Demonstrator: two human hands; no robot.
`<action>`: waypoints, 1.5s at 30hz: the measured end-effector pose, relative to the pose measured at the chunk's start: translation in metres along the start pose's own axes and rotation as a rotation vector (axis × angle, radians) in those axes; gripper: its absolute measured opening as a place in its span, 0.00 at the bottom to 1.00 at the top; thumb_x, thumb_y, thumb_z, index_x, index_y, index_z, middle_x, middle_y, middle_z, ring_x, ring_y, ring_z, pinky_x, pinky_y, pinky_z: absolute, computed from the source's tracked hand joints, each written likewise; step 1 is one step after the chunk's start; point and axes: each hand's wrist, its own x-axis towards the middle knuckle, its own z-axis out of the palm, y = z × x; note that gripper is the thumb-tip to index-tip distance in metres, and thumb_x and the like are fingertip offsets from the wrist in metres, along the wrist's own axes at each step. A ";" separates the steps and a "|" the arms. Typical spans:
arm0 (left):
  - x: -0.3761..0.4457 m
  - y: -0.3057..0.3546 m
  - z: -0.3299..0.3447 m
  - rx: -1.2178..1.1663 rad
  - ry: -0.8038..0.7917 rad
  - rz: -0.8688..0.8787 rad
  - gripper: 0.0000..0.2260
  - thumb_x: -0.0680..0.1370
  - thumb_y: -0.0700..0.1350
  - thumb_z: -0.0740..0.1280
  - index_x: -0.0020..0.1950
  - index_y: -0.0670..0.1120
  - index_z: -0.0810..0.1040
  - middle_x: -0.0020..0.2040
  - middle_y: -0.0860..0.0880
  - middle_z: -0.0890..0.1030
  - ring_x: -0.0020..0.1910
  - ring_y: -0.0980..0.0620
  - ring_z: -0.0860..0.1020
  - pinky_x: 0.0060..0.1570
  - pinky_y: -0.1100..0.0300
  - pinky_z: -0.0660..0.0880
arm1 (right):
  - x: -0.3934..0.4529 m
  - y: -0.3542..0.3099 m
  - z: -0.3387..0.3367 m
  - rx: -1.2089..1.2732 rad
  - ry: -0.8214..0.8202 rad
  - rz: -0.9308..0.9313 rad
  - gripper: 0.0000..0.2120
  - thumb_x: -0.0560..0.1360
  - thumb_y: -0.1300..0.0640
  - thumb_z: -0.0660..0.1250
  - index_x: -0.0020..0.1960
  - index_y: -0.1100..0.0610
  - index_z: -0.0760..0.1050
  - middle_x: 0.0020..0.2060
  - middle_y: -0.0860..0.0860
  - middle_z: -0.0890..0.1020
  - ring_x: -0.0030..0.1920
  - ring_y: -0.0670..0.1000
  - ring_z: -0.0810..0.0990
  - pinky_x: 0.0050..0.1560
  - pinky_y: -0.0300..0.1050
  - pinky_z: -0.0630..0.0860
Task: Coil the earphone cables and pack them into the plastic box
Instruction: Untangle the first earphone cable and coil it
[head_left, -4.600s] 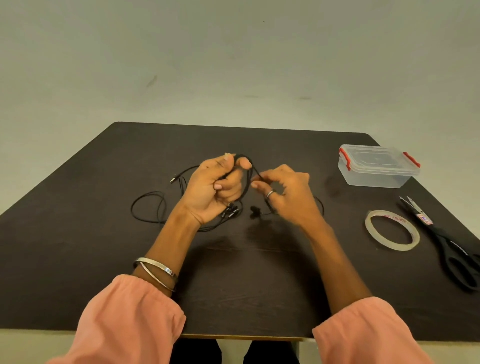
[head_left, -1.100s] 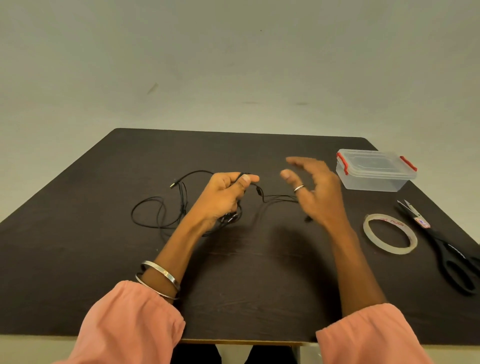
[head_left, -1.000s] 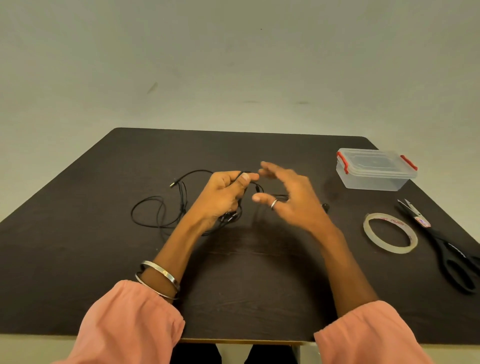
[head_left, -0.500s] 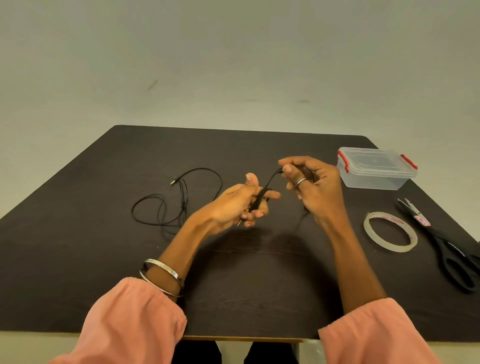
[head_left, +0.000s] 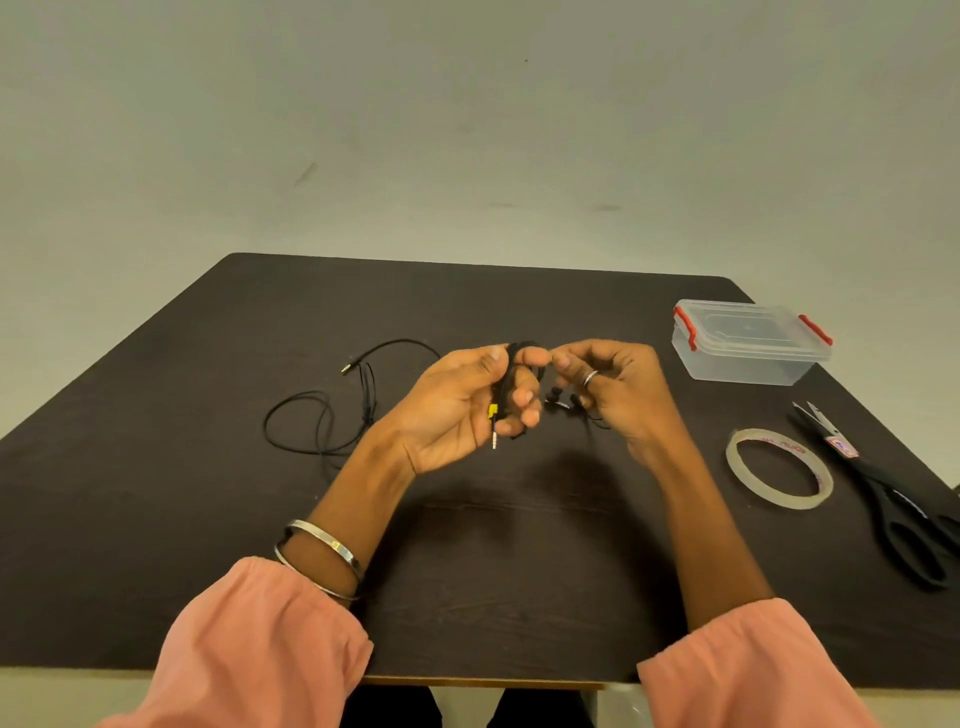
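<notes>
My left hand is raised over the middle of the dark table, palm up, gripping a coiled black earphone cable wound round its fingers. The cable's yellow-collared jack plug hangs below the palm. My right hand pinches the same cable beside the left fingertips, and the earbuds dangle between the hands. A second black earphone cable lies loose on the table to the left. The clear plastic box with red latches stands lidded at the far right.
A roll of clear tape lies flat to the right of my right hand. Black scissors lie along the table's right edge. The table's near edge runs under my pink sleeves.
My left hand has turned palm up with the cable wound tighter on its fingers. My right hand has come in close and now pinches the cable right by the left fingertips.
</notes>
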 end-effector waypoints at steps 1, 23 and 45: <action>0.001 0.001 0.000 -0.021 0.041 0.031 0.16 0.82 0.43 0.52 0.60 0.36 0.74 0.33 0.47 0.74 0.29 0.51 0.73 0.27 0.63 0.67 | 0.000 0.002 0.002 0.006 -0.045 0.023 0.05 0.76 0.62 0.67 0.48 0.61 0.81 0.31 0.54 0.79 0.24 0.40 0.70 0.25 0.31 0.66; 0.011 0.007 -0.015 0.131 0.628 0.306 0.06 0.83 0.36 0.52 0.56 0.41 0.67 0.36 0.48 0.71 0.28 0.55 0.66 0.50 0.51 0.80 | -0.014 0.000 0.032 -0.722 -0.391 -0.457 0.17 0.78 0.52 0.57 0.55 0.61 0.79 0.37 0.50 0.78 0.38 0.51 0.76 0.40 0.46 0.74; 0.011 0.007 -0.012 0.305 0.745 0.436 0.13 0.83 0.35 0.53 0.45 0.48 0.72 0.33 0.51 0.79 0.35 0.49 0.79 0.59 0.41 0.74 | -0.016 -0.009 0.024 -0.064 -0.213 0.283 0.19 0.75 0.47 0.68 0.37 0.62 0.78 0.38 0.58 0.84 0.38 0.54 0.84 0.42 0.50 0.78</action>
